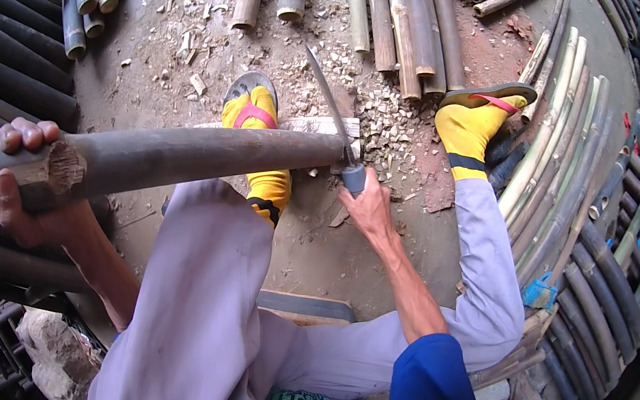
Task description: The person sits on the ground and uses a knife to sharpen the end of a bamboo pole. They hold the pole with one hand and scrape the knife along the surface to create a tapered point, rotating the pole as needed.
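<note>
Chips are lying on the floor [186,97]; the left hand [25,181] is gripping a pole [195,152], the right hand [368,207] squeezing a knife [333,115].

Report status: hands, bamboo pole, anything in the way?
Left hand grips the bamboo pole at its cut end. Right hand holds the machete, blade at the pole's far end. Left foot under the pole, near the blade.
</note>
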`<state>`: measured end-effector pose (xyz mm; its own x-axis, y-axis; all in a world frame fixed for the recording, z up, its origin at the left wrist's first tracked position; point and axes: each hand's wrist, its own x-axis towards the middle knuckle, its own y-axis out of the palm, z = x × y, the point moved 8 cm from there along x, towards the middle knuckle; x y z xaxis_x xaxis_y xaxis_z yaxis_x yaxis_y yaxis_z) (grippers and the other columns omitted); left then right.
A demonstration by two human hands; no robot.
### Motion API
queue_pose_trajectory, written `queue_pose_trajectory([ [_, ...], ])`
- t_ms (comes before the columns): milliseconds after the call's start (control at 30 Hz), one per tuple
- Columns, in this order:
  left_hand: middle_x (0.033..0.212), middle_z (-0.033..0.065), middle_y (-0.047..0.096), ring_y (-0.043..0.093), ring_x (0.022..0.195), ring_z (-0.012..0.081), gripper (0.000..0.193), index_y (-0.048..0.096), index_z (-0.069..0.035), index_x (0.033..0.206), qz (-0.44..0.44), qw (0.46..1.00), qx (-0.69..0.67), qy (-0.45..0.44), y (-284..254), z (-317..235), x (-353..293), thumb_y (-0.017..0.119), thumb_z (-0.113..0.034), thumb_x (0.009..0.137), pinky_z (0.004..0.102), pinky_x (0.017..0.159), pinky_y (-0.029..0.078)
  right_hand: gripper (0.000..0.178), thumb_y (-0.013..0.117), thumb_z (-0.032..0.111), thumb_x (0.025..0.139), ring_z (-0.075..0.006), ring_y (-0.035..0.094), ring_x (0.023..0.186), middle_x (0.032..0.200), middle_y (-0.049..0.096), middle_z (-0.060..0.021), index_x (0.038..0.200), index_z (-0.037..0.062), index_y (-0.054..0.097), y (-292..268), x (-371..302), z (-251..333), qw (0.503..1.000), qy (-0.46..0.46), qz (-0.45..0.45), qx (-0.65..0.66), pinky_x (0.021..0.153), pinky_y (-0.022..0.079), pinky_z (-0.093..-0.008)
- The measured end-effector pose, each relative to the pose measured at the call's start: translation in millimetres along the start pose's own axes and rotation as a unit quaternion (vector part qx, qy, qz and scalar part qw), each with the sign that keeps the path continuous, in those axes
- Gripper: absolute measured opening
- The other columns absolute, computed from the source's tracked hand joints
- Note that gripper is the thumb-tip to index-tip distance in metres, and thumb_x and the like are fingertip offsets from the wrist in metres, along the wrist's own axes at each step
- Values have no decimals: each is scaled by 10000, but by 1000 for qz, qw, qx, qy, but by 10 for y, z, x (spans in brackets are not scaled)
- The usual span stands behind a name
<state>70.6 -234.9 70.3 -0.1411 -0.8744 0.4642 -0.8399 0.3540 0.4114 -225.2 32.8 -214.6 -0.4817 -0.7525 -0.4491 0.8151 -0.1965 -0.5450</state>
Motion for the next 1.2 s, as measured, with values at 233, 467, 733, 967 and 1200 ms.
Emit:
queue_pose_trajectory([
  [233, 961, 130, 499, 499, 882, 232, 479, 441, -26, 1149, -62, 996, 60, -20, -59, 55, 3, 572, -243, 743, 391, 841, 436, 358, 713, 145, 769, -284, 678, 674, 757, 644, -199, 991, -13, 482, -195, -137, 311, 981, -119, -135, 74, 585, 538, -379],
  [467, 954, 112, 529, 517, 877, 228, 515, 457, -25, 1167, 19, 1000, 8, -8, -30, 17, -23, 562, -260, 721, 375, 822, 456, 328, 688, 190, 787, -216, 659, 648, 731, 642, -128, 969, -25, 520, -255, -141, 354, 993, -67, -89, 24, 542, 514, -335],
  [733, 1019, 152, 476, 504, 936, 266, 498, 431, -17, 1182, -75, 995, 36, -46, 188, 6, -9, 564, -236, 755, 436, 926, 403, 301, 676, 144, 786, -322, 678, 701, 768, 647, -215, 952, -17, 484, -17, 52, 32, 1000, 21, 7, 6, 583, 530, -392],
  [967, 940, 139, 507, 522, 885, 243, 454, 447, -20, 1142, -75, 993, 96, -5, -99, -82, 49, 586, -232, 766, 425, 866, 437, 346, 704, 207, 798, -291, 683, 705, 752, 651, -167, 988, 1, 502, -460, -333, 859, 969, -175, -161, 64, 601, 543, -373],
  [1200, 923, 122, 498, 492, 877, 226, 451, 455, -17, 1105, -47, 998, 33, -1, -19, -55, 55, 573, -231, 726, 385, 828, 417, 345, 688, 198, 805, -333, 677, 668, 701, 634, -211, 970, -28, 485, -14, -5, 76, 999, 19, -34, 0, 549, 520, -403],
])
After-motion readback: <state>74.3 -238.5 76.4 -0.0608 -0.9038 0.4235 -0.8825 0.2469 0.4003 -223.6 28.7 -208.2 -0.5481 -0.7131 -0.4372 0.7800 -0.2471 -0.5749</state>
